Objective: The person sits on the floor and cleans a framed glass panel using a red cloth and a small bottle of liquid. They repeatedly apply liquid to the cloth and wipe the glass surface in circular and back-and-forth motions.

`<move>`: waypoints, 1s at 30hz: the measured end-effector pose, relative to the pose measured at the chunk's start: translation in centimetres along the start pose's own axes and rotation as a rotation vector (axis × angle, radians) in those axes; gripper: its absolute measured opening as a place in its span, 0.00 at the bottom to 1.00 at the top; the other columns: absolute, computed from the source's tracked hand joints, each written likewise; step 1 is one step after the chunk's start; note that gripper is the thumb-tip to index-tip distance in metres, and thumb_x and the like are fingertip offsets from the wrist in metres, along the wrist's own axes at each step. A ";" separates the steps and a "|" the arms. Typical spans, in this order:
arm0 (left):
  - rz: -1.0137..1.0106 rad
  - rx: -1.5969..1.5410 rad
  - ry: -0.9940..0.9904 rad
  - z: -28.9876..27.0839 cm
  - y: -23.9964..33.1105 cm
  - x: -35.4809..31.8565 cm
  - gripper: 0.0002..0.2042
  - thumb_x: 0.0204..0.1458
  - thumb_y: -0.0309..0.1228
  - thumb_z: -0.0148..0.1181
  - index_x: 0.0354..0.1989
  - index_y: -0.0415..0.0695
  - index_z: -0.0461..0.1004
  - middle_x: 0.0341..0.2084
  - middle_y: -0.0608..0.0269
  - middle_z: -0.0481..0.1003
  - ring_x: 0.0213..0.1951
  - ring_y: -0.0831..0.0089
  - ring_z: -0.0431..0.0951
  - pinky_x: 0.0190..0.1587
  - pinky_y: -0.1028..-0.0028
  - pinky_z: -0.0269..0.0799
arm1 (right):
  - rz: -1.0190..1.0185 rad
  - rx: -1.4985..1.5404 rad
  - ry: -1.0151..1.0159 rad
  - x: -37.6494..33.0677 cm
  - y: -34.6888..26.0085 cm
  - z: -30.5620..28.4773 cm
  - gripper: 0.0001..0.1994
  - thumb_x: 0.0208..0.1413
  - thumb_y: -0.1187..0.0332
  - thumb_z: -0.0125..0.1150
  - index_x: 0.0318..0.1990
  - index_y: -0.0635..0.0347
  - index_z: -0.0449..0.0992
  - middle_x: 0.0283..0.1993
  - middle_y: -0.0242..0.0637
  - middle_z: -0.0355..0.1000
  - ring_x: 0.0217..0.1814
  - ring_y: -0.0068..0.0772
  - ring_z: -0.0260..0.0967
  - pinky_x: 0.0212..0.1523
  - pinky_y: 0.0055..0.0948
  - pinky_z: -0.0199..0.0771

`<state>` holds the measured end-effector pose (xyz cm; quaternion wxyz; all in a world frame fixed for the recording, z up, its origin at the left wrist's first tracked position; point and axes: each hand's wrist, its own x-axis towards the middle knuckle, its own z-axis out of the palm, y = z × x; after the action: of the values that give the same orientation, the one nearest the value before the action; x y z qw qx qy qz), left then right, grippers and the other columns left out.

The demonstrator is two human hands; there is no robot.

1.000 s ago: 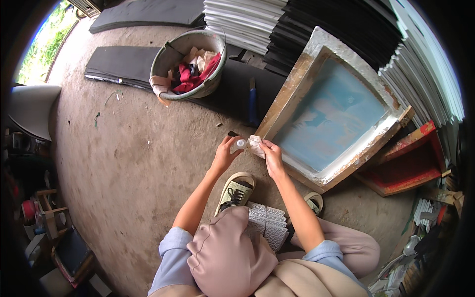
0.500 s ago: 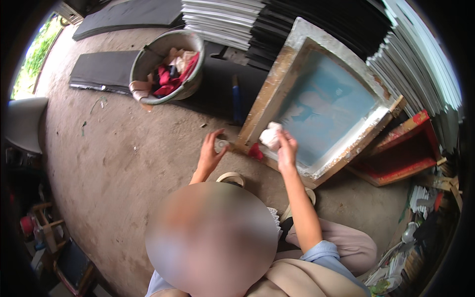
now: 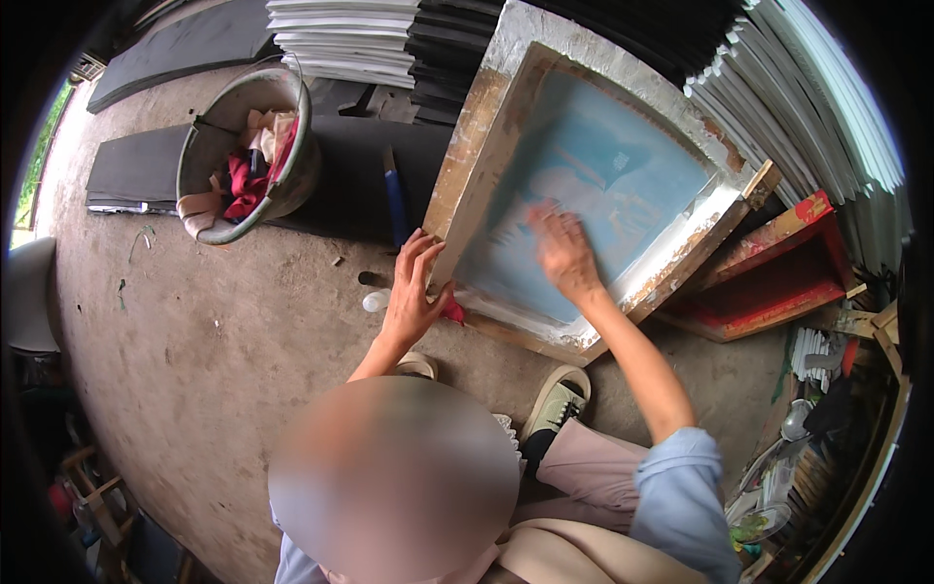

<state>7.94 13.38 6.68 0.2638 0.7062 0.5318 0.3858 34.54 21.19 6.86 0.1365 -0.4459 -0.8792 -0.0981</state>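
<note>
A wooden screen-printing frame point(image 3: 467, 165) with pale blue mesh point(image 3: 506, 258) lies tilted in front of me. My left hand point(image 3: 413, 292) grips its near left edge, fingers on the wooden side and thumb by the corner. Beside that thumb a bit of red cloth point(image 3: 452, 310) shows. A small clear bottle point(image 3: 375, 301) and a dark cylindrical piece point(image 3: 372, 279) lie just left of the hand. My right hand point(image 3: 564, 253) is down on the mesh, its fingers smeared by motion. The white wad it held earlier is out of sight, and the hand hides whatever lies beneath it.
A grey bucket point(image 3: 195, 161) of rags stands at the far left. Next to the frame lies a blue-handled tool point(image 3: 395, 195) on black sheets point(image 3: 350, 161). Stacked white sheets point(image 3: 341, 39) rise behind. A red-stained frame point(image 3: 769, 282) leans at the right.
My right hand, holding a white wad above the frame's near left, has come down onto the mesh. My left hand has left the clear bottle's side and taken the frame's edge. The view has shifted right.
</note>
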 end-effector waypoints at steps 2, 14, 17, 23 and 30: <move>0.001 0.019 -0.014 0.6 -0.2 0.0 0.32 0.41 0.21 0.64 0.58 0.45 0.61 0.58 0.53 0.57 0.65 0.52 0.52 0.65 0.57 0.53 | -0.232 0.168 -0.228 -1.5 0.4 0.9 0.30 0.59 0.68 0.51 0.68 0.49 0.51 0.72 0.30 0.46 0.76 0.30 0.35 0.73 0.45 0.38; 0.017 0.055 -0.009 -0.3 -0.5 0.2 0.39 0.38 0.20 0.66 0.63 0.44 0.55 0.63 0.50 0.51 0.64 0.48 0.53 0.65 0.59 0.55 | 0.207 -0.266 -0.132 3.5 0.3 -0.9 0.29 0.57 0.58 0.52 0.67 0.43 0.55 0.74 0.20 0.41 0.76 0.23 0.33 0.73 0.49 0.21; 0.038 0.082 -0.015 0.7 -0.4 0.4 0.42 0.37 0.20 0.66 0.64 0.43 0.52 0.64 0.49 0.49 0.64 0.49 0.53 0.65 0.58 0.55 | -0.399 -0.201 -0.196 0.4 -0.8 1.6 0.28 0.59 0.59 0.50 0.67 0.42 0.54 0.73 0.19 0.41 0.76 0.24 0.30 0.73 0.51 0.24; 0.003 0.226 -0.120 0.3 -1.3 -1.3 0.44 0.41 0.25 0.65 0.68 0.43 0.46 0.68 0.50 0.43 0.68 0.51 0.46 0.68 0.57 0.46 | -0.082 -0.337 -0.156 2.6 -2.4 0.6 0.27 0.59 0.56 0.49 0.66 0.39 0.56 0.72 0.18 0.47 0.76 0.25 0.31 0.72 0.55 0.20; 0.008 0.195 -0.148 -0.1 -1.6 -1.2 0.45 0.40 0.24 0.64 0.68 0.40 0.44 0.68 0.50 0.43 0.68 0.51 0.47 0.68 0.59 0.48 | 0.113 -0.296 -0.102 3.4 -1.4 -0.2 0.29 0.59 0.55 0.51 0.68 0.40 0.53 0.72 0.17 0.45 0.77 0.27 0.28 0.71 0.56 0.16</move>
<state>6.84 12.74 5.17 0.2307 0.7573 0.5430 0.2801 31.48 22.88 8.07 0.0294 -0.5141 -0.8345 -0.1961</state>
